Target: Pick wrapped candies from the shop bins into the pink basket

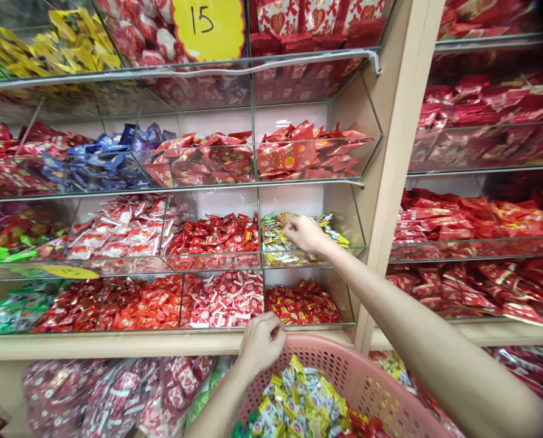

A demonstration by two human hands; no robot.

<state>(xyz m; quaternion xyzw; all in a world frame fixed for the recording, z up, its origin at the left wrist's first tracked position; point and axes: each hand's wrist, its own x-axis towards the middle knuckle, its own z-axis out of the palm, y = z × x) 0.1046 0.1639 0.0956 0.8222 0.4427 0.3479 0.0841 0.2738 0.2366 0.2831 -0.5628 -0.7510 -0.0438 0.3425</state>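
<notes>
Pink plastic mesh marks the basket (pixel 366 389) at the bottom of the view, and everything else is best placed from it. Inside it lies a heap of yellow-and-white wrapped candies (pixel 298 404), too many and too jumbled to count, with a few red and green packets at the heap's near edge. The left hand (pixel 262 344) grips the basket's far rim, fingers curled shut over the plastic. Straight above the basket, two shelf rows up, the right hand (pixel 304 233) is sunk into a glass bin (pixel 357 234) of the same yellow-and-white candies (pixel 275 243), fingers bunched narrow around a pinch of them; how many it holds I cannot tell. Judging by the levels, the work looks roughly halfway: the basket carries a good mound but has plenty of room at its right side, and the bin is low yet not emptied, with a thin layer left along its floor. One basket and two hands are in play. In the row with the yellow bin I count four bins in this unit; the one beside it to the left holds red-wrapped candies (pixel 214 234). Directly between that bin and the basket sits a bin of small red packets (pixel 303 303). High above the basket, at the top of the shelving, hangs one yellow price tag (pixel 210 24) marked 15.
</notes>
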